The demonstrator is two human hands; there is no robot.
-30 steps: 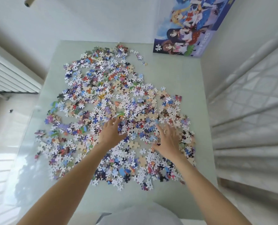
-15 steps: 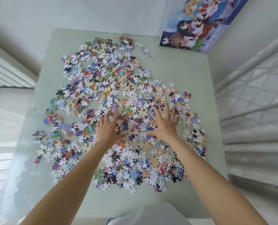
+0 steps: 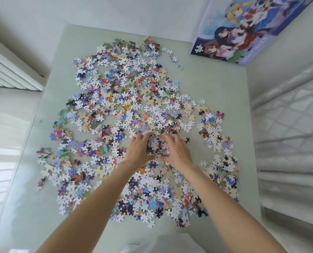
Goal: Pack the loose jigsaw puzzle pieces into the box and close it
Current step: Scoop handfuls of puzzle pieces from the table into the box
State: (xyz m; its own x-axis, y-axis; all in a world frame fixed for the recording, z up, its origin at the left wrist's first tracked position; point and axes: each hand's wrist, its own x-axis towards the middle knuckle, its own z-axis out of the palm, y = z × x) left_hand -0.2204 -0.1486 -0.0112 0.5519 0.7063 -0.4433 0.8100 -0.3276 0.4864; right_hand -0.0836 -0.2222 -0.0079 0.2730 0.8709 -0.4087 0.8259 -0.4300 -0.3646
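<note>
Pieces (image 3: 156, 147) heaped between cupped fingers (image 3: 167, 138), tabletop (image 3: 216, 84)

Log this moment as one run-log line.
stage: gathering | left hand and right hand: cupped around puzzle pieces | box: far right corner, nothing packed yet

My table (image 3: 212, 84) is a pale green glossy slab that fills the middle of what I see, its far edge meeting a plain white wall (image 3: 115, 13). Off to my left, beyond the table's edge, a white radiator (image 3: 11, 70) with long ribbed fins runs along the wall, and below it the light floor (image 3: 7, 139) shows bright bands of daylight. To my right, close against the table's side, hangs a pale curtain (image 3: 291, 125) in soft folds, with a criss-cross lattice pattern showing through it. At the bottom edge, just under my chin, a patch of my white clothing (image 3: 163, 243) shows.
</note>
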